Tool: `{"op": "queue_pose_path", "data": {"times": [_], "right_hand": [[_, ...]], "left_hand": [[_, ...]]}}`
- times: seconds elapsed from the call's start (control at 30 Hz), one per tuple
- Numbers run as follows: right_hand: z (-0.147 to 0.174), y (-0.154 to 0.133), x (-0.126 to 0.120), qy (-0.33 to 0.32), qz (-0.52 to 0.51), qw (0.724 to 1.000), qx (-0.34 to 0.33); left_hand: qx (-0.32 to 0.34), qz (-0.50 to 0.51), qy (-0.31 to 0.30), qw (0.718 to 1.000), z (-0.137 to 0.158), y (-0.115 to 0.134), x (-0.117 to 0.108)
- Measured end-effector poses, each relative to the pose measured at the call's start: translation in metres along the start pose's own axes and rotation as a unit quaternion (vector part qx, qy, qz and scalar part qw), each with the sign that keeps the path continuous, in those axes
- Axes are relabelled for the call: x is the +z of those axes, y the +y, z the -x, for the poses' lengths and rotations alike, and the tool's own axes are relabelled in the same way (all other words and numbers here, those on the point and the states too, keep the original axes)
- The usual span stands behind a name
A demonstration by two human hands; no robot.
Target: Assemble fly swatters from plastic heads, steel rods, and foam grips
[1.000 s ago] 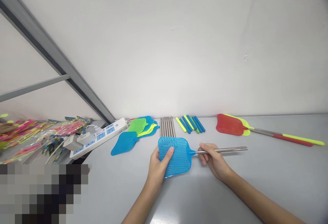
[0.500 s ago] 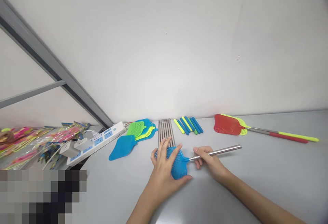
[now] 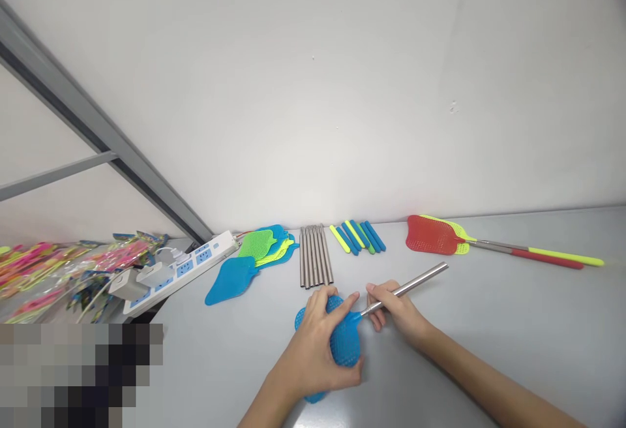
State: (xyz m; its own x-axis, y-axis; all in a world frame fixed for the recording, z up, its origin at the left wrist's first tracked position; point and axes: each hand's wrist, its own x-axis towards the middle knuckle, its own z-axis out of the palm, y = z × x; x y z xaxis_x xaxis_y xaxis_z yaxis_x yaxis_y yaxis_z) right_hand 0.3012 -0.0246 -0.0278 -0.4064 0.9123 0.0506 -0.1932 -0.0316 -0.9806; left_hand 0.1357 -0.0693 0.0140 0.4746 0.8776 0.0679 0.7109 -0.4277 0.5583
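Note:
A blue perforated fly swatter head [image 3: 345, 343] is low over the front of the table, partly covered by my left hand [image 3: 317, 343]. The fingers and thumb of that hand close around it. My right hand [image 3: 398, 310] pinches a silver metal rod [image 3: 420, 278] near its thin end, which meets the neck of the blue head. How deep the rod sits in the neck cannot be made out. Beyond my left hand lies a row of several metal rods [image 3: 315, 258], side by side.
Several blue, green and yellow swatter heads [image 3: 235, 280] lie at the left, beside a power strip [image 3: 195, 265]. Blue, green and yellow handle sleeves [image 3: 366, 237] rest near the wall. A red swatter [image 3: 435, 235] overlaps a yellow swatter [image 3: 562, 256] at the right. Packaged goods [image 3: 98, 265] crowd the far left.
The blue swatter head has turned and come nearer to me, uncovering the row of rods. My left fingers have curled more around it. The rod's free end now points more upward.

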Motion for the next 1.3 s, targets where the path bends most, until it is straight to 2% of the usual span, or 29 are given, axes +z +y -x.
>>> {"op": "queue_pose_path", "data": {"times": [0.37, 0.47, 0.6, 0.73, 0.87, 1.07, 1.3], "right_hand": [[-0.002, 0.001, -0.001, 0.077, 0.005, 0.997, 0.009], [-0.002, -0.001, -0.001, 0.087, 0.026, 0.996, 0.018], [0.000, 0.000, 0.001, 0.055, 0.088, 0.994, 0.018], [0.003, 0.000, 0.001, -0.014, 0.115, 0.993, 0.015], [0.009, 0.001, 0.002, -0.082, 0.079, 0.992, 0.057], [0.014, 0.006, 0.007, -0.100, 0.006, 0.991, 0.083], [0.017, 0.009, 0.011, -0.098, 0.017, 0.992, 0.073]], "left_hand": [[-0.019, 0.043, -0.020, 0.999, -0.001, 0.005, 0.005], [-0.032, 0.059, -0.004, 0.998, -0.003, 0.004, 0.006], [-0.038, 0.049, 0.025, 0.998, -0.005, 0.004, 0.009], [-0.015, 0.020, 0.000, 1.000, -0.004, 0.007, 0.007], [-0.005, 0.013, -0.020, 1.000, -0.002, 0.010, 0.007], [-0.005, 0.041, -0.025, 0.999, 0.001, 0.012, 0.011], [-0.004, 0.051, -0.028, 0.998, 0.001, 0.012, 0.009]]}}
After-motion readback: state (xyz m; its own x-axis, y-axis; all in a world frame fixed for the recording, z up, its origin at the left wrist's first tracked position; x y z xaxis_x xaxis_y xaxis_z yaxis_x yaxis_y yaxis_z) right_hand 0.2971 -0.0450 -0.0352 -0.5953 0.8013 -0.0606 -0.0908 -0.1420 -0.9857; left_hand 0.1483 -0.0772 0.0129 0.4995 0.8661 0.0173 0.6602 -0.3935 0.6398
